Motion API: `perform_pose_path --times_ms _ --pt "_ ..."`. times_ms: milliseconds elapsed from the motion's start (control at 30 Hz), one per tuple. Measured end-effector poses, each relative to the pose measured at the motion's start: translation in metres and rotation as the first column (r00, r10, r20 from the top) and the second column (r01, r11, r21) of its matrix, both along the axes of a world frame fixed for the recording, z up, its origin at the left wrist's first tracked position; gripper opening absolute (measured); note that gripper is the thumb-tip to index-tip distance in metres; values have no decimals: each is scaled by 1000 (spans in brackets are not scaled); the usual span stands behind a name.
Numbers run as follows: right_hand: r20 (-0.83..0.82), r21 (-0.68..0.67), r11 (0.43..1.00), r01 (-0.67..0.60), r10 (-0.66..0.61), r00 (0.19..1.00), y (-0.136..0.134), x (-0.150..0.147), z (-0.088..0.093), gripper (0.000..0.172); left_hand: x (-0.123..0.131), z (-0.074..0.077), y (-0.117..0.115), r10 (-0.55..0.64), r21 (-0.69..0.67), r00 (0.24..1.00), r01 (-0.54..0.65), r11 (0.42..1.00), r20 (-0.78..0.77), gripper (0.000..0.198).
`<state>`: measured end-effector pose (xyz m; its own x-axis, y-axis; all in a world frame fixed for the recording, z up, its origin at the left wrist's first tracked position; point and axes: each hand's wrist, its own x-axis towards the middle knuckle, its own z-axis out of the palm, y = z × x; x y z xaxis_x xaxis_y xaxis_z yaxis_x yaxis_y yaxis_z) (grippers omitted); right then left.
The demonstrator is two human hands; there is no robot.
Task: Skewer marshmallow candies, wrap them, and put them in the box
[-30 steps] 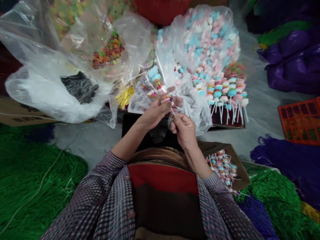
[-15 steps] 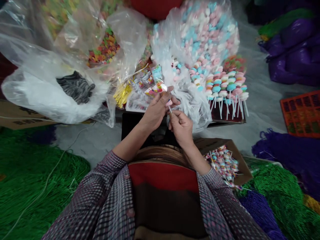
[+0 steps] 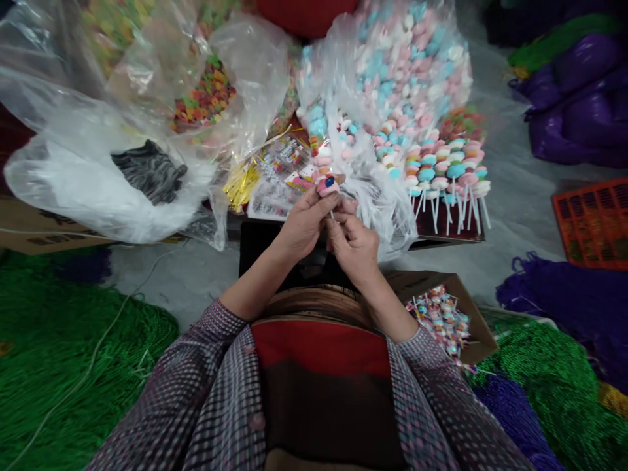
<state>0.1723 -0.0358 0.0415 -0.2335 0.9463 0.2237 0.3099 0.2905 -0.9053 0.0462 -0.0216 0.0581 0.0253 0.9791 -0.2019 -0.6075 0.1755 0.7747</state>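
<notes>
A candy skewer (image 3: 321,152) with blue, orange, white and pink pieces points away from me over the table edge, apparently inside a clear wrapper with a printed dark-blue mark near its bottom. My left hand (image 3: 305,222) is closed around its lower end, thumb along the pink piece. Just below, the fingertips of my right hand (image 3: 354,247) pinch at the thin white stick, which shows only briefly between the two hands. Beyond my left hand lie flat printed wrappers (image 3: 275,196) and a bunch of gold twist ties (image 3: 241,186).
Finished-looking candy skewers (image 3: 446,163) are stacked at the table's right end. Behind are bags of marshmallows (image 3: 407,65) and ring gummies (image 3: 209,95). A carton of wrapped skewers (image 3: 441,317) stands by my right arm. Green strands (image 3: 73,353) cover the floor left; an orange crate (image 3: 593,222) is right.
The skewer has turned, so its coloured pieces and the dark-blue mark face me more. My fingers have shifted slightly around its base; both hands stay in nearly the same place.
</notes>
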Motion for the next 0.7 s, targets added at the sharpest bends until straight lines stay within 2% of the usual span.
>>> perform_pose_path --times_ms 67,100,233,367,533,700 --pt "7 -10 999 -47 47 999 3 5 4 29 -4 0 0 11 15 1000 -11 1000 7 45" --pt "6 9 1000 -29 29 1000 6 8 6 29 -7 -1 1 12 29 1000 -12 1000 15 38" --pt "-35 211 966 148 -144 989 25 17 15 18 -12 -4 -1 -74 55 995 70 996 63 16" --pt "16 322 942 95 -105 994 40 11 15 14 -7 -3 -5 -180 29 978 178 984 106 21" --pt "11 333 935 122 -133 991 40 7 7 11 -4 -4 -7 -224 -12 968 227 974 114 29" --pt "-27 333 929 160 -161 987 38 5 3 11 -3 -6 -6 -238 -56 965 245 968 110 25"
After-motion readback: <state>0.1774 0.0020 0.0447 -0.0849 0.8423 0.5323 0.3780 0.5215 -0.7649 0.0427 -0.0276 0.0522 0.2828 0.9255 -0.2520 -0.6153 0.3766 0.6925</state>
